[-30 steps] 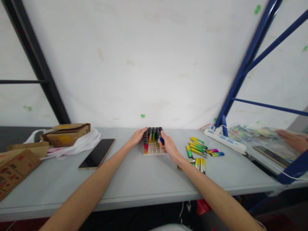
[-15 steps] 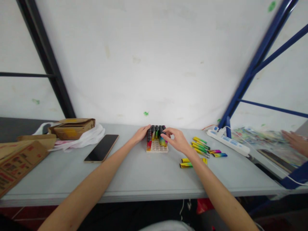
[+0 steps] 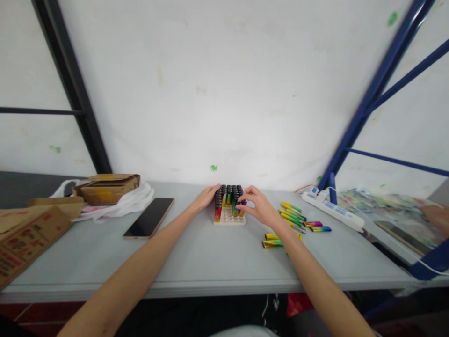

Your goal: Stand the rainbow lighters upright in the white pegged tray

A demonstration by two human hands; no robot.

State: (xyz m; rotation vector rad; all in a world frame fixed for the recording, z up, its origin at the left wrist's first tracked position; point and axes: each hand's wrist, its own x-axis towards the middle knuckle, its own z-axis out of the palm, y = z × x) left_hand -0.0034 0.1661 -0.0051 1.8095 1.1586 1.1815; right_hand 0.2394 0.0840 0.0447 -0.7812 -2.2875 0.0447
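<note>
A white tray (image 3: 229, 222) with a grid of holes stands on the table, and several upright black-topped lighters (image 3: 218, 210) in bright wraps fill its left, back and right parts. My left hand (image 3: 207, 197) is at the tray's back left corner, its fingers curled against the outer row of lighters. At the right side, my right hand (image 3: 257, 205) pinches a lighter (image 3: 240, 206) between thumb and fingers, low among the others; its lower end is partly hidden. Loose lighters with yellow, green, pink and blue wraps (image 3: 291, 216) lie to the right of that hand.
Left of the tray lies a dark-screened phone (image 3: 149, 217). Cardboard boxes (image 3: 110, 191) and a white plastic bag (image 3: 135, 202) stand farther left. A white power strip (image 3: 333, 210) runs along the right, near a blue metal post (image 3: 365, 107). Beyond it, a person's hand (image 3: 437, 215) shows over another table.
My right hand has lowered slightly at the tray's right side, its thumb and fingers still at a lighter. My left hand stays in place. The other person's hand has moved down and right.
</note>
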